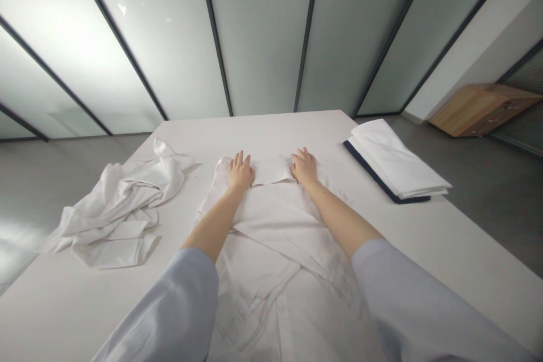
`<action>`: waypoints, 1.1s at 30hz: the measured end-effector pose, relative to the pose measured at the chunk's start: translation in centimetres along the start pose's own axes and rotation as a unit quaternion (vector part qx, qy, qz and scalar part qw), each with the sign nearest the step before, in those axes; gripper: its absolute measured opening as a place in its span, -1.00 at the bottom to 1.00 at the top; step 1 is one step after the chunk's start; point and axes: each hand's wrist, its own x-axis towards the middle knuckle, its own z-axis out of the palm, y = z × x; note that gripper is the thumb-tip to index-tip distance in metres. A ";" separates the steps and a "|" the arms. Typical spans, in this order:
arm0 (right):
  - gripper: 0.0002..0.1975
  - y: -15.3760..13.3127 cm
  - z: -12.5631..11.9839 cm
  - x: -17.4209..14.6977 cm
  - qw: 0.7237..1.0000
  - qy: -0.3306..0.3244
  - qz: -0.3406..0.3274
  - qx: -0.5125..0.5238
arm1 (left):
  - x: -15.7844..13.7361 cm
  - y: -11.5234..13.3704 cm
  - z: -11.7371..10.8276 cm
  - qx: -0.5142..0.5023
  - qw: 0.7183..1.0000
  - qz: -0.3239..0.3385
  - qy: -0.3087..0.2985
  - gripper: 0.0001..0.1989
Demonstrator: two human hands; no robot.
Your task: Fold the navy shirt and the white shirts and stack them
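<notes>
A white shirt [280, 215] lies spread on the table, buttons and creases showing down its near part. At its far end is the collar [274, 172], with a straight lower edge between my two hands. My left hand [241, 173] rests on the left side of the collar area, fingers apart and stretched forward. On the right side, my right hand [304, 166] lies on the cloth with its fingers spread and slightly bent. Both hands touch the fabric; the cloth under the palms is hidden.
A crumpled white garment [123, 198] lies at the left of the white table [254, 130]. Folded white cloth [396, 158] sits over a dark navy piece [373, 176] near the right edge. Beyond stand frosted glass panels [258, 34] and a wooden cabinet [475, 107].
</notes>
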 end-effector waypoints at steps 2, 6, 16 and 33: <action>-0.56 0.0 0.2 0.1 0.999 -0.037 0.000 0.000 | 0.1 -0.2 0.3 -0.004 0.999 0.011 -0.036 -0.52; -0.60 0.0 0.3 0.3 0.998 -0.062 0.020 -0.010 | 0.1 -0.4 0.7 0.018 0.998 -0.030 -0.049 -0.49; -0.40 -0.1 1.1 0.1 0.992 -0.115 0.037 -0.027 | 0.6 -0.2 1.7 0.028 0.989 -0.131 -0.068 -0.12; -0.61 2.0 -4.3 -1.7 0.996 -0.019 0.005 0.089 | -3.4 -2.6 -3.8 0.000 0.988 0.069 -0.140 -0.35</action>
